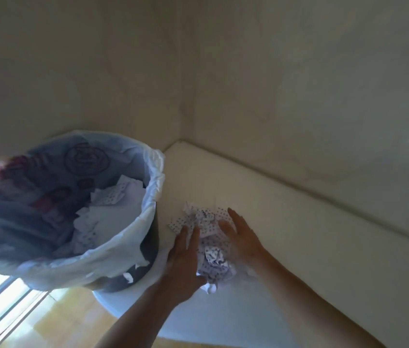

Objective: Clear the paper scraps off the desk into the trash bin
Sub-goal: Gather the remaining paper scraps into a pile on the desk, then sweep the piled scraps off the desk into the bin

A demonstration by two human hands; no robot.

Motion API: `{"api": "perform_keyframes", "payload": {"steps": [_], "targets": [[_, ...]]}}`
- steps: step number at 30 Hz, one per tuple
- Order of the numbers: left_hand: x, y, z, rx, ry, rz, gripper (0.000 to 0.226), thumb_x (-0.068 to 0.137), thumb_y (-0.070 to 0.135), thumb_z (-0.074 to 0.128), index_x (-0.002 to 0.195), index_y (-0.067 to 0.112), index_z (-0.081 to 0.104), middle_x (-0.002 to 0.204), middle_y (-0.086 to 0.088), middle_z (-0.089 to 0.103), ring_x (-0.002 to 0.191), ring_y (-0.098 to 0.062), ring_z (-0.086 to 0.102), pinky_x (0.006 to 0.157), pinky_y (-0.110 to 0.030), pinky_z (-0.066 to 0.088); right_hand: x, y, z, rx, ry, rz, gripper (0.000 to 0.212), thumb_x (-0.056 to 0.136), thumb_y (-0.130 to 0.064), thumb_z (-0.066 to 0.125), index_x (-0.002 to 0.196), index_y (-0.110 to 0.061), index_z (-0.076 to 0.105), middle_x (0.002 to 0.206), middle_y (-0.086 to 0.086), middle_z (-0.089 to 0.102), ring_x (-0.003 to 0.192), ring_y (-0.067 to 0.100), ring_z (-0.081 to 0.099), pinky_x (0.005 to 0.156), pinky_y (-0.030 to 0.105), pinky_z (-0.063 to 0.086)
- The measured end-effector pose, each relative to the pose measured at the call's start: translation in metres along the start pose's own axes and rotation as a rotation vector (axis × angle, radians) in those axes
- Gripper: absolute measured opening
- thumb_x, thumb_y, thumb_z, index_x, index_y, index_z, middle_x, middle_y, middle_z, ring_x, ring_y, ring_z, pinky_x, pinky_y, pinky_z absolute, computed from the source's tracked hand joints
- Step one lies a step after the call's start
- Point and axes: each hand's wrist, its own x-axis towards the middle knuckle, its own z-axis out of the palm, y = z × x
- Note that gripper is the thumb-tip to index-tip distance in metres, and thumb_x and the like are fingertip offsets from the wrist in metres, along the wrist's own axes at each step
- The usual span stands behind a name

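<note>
Plainly, the scraps are not yet secured: the left hand [182, 262] and the right hand [240, 237] lie flat-fingered on either side of a heap of dotted paper scraps [209, 241], palms turned inward and pressing against its flanks, neither clenched nor truly grasping, more a cupping that brackets the pile on the white desk [286, 222]. The heap sits between the two palms, with loose pieces poking out beyond the fingertips and one white curl trailing back toward the left wrist. To the left of the left hand, close by its knuckles, stands the trash bin [68, 209], its white liner [157, 177] draped over the rim and more dotted scraps already lying inside. The likeliest trouble, I judge, is spillage: a crumpled pile squeezed only from the sides may shed small bits out of the bottom or the far end when lifted, and they would land on the desk or drop to the wooden floor [73, 320] below the left forearm. The stray pieces beyond the fingertips may be left behind altogether. A careless swing to the left could also catch the slack liner and pull it off the rim. Much is hard to read: the bin's near side is smeared by motion blur, both thumbs are hidden behind the paper or the hands, the underside of the heap cannot be seen, and how much desk lies nearer than the forearms is cut off.
</note>
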Motion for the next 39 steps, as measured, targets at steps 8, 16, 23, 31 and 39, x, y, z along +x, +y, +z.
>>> {"api": "perform_keyframes", "payload": {"steps": [8,16,23,31,39], "targets": [[-0.003,0.091,-0.066,-0.733,0.067,-0.245,0.066,0.084,0.012,0.071,0.143,0.009,0.039,0.136,-0.013,0.052,0.115,-0.026,0.055,0.097,-0.038,0.048,-0.043,-0.058,-0.037,0.256,0.110,-0.046,0.061,0.093,-0.055,0.044,0.148,-0.028,0.034,0.155,-0.002,0.036,0.136,0.009,0.037,0.115,0.029,0.023],[-0.029,0.132,-0.195,-0.982,0.196,-0.253,0.060,0.085,0.015,0.070,0.138,0.007,0.044,0.104,-0.012,0.066,0.095,-0.028,0.066,0.089,-0.046,0.053,-0.092,-0.169,-0.052,0.380,0.087,-0.258,0.069,0.088,-0.062,0.042,0.141,-0.017,0.045,0.149,0.005,0.045,0.135,0.014,0.041,0.116,0.038,0.029],[-0.084,0.063,-0.273,-0.735,0.471,-0.203,0.018,0.079,0.005,0.071,0.093,-0.004,0.065,0.065,-0.013,0.052,0.058,-0.023,0.050,0.055,-0.032,0.039,-0.107,-0.237,-0.010,0.156,-0.014,-0.330,0.056,0.095,-0.044,0.048,0.146,-0.021,0.040,0.152,0.001,0.043,0.137,0.015,0.041,0.113,0.034,0.031],[-0.140,-0.044,-0.284,0.097,0.685,-0.550,0.032,0.088,0.022,0.052,0.115,0.010,0.066,0.115,-0.020,0.059,0.105,-0.040,0.056,0.088,-0.044,0.049,-0.093,-0.257,0.011,-0.091,0.127,-0.266,0.045,0.088,-0.018,0.064,0.131,-0.011,0.054,0.134,0.010,0.060,0.122,0.026,0.056,0.104,0.041,0.045],[-0.141,-0.085,-0.285,-0.940,0.570,-0.705,0.017,0.061,-0.016,0.068,0.077,-0.012,0.063,0.065,-0.018,0.057,0.052,-0.029,0.059,0.048,-0.031,0.054,-0.073,-0.256,0.019,-0.095,0.233,-0.136,0.010,0.078,0.002,0.064,0.086,0.000,0.069,0.099,0.020,0.073,0.096,0.036,0.068,0.085,0.049,0.057]]}}
